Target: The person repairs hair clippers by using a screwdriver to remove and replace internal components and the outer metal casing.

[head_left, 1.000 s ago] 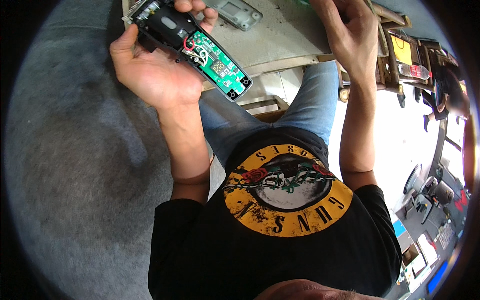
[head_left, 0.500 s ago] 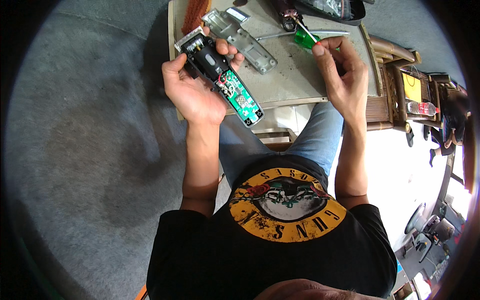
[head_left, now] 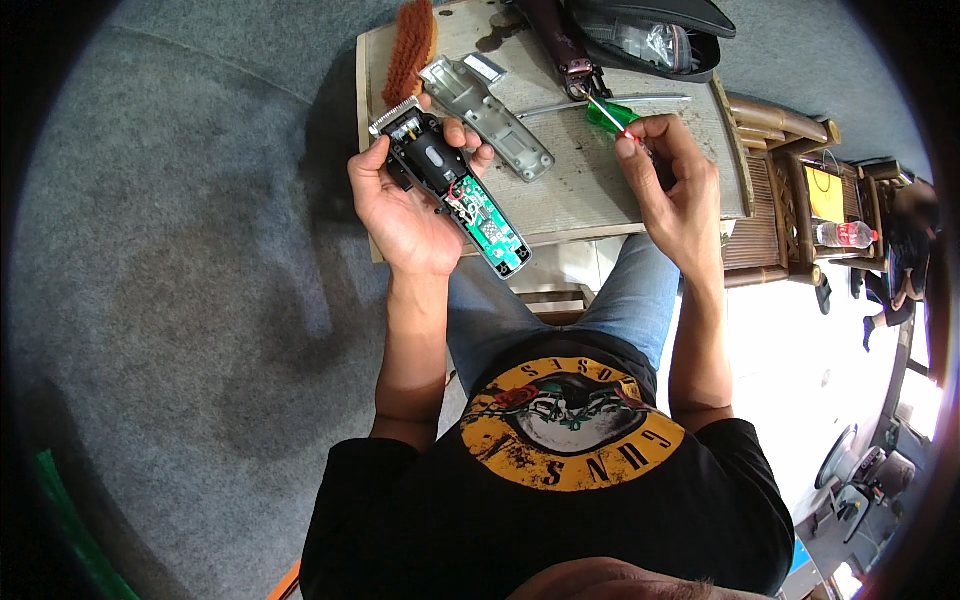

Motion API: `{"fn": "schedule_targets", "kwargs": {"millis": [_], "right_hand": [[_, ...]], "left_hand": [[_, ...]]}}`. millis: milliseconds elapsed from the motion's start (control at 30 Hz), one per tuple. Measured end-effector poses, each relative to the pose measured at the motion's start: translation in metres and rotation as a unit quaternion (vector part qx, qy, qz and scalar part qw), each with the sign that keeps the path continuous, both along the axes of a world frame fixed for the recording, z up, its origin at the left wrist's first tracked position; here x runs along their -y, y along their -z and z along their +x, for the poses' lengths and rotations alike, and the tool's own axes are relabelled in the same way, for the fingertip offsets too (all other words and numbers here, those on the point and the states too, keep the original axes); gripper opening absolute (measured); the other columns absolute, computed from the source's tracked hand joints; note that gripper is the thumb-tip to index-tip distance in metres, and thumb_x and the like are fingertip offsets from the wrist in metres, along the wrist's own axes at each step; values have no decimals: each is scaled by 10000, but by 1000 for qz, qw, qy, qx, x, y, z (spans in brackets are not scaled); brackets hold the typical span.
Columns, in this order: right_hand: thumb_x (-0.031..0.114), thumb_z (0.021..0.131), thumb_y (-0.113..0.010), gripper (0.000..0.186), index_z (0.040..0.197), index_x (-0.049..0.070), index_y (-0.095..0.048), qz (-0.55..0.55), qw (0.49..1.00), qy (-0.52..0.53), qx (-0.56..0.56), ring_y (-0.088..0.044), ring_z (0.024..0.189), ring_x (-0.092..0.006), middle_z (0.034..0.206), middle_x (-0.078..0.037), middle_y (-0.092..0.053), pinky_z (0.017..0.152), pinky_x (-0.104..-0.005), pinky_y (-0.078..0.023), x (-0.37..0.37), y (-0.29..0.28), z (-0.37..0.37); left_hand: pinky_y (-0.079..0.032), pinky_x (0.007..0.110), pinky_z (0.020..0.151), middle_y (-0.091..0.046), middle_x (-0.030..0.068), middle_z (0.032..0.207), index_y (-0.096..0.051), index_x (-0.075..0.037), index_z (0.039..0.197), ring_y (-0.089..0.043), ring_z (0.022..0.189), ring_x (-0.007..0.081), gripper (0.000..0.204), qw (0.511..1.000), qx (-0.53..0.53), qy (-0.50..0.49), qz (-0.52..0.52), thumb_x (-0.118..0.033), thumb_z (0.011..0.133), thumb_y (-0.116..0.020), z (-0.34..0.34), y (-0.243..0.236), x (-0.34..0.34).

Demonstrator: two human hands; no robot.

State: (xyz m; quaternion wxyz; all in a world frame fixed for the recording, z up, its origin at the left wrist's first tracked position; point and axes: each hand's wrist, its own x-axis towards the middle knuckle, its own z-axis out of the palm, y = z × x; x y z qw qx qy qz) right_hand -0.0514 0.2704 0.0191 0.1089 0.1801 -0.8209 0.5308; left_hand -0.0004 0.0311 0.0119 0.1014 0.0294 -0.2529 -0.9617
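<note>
An opened hair clipper [head_left: 430, 158], black at the head with an exposed green circuit board, rests in my left hand [head_left: 405, 222], fingers wrapped round its sides. My right hand [head_left: 675, 200] pinches a slim screwdriver [head_left: 604, 106] with a silver shaft and red end, held over a green translucent object [head_left: 600, 120] on the tabletop. Between my hands lies a grey clipper housing [head_left: 515, 140]. Just behind the screwdriver's tip is a dark maroon clipper [head_left: 560, 40].
The worn small table [head_left: 690, 150] also holds a reddish brush [head_left: 408, 50], a metal rod [head_left: 660, 97] and an open black case [head_left: 690, 60]. To the right stand bamboo furniture [head_left: 750, 240] and a bottle [head_left: 845, 234]. Another person [head_left: 900, 275] is at the far right edge.
The view has shifted, so the table and both hands sit lower in it and more of the tabletop shows. The screwdriver in my right hand has come into view.
</note>
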Motion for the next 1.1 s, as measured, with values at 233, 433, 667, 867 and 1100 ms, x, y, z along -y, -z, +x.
{"fn": "schedule_targets", "kwargs": {"millis": [233,433,667,867,1100], "right_hand": [[326,935,-750,296,993,45,-676,91,996,12,-10,-587,530,-158,626,-79,-639,550,-324,-456,5,-11,5],[399,886,-781,353,1005,79,-692,135,989,-16,-61,-708,569,-262,622,-82,-686,514,-379,-531,37,-4,14],[446,867,-776,393,999,95,-659,231,970,37,-65,-716,595,-293,669,-80,-714,534,-412,-548,51,-8,18],[423,862,-787,384,907,69,-647,235,969,54,-50,-704,595,-324,675,-125,-702,554,-425,-534,51,-5,18],[371,876,-776,352,881,54,-623,197,977,61,-46,-698,605,-352,685,-145,-698,575,-440,-527,51,-2,18]], "left_hand": [[-466,498,962,-610,166,966,-580,20,1315,-562,983,312,536,1000,-1,14,4,-387,991,-451,-3,-2,-1],[-477,485,963,-613,160,970,-581,11,1315,-563,992,304,535,1000,5,12,-3,-396,997,-440,-2,-1,-1],[-482,489,956,-623,160,967,-575,8,1319,-579,988,307,538,1000,8,4,-14,-403,1003,-431,-1,-2,-2],[-487,488,945,-626,163,962,-575,7,1318,-582,984,310,536,1000,19,-3,-15,-403,1003,-434,0,-5,-3],[-495,477,933,-624,162,944,-581,-7,1299,-582,973,309,526,1000,9,4,-8,-413,994,-442,-2,-2,-2]]}}
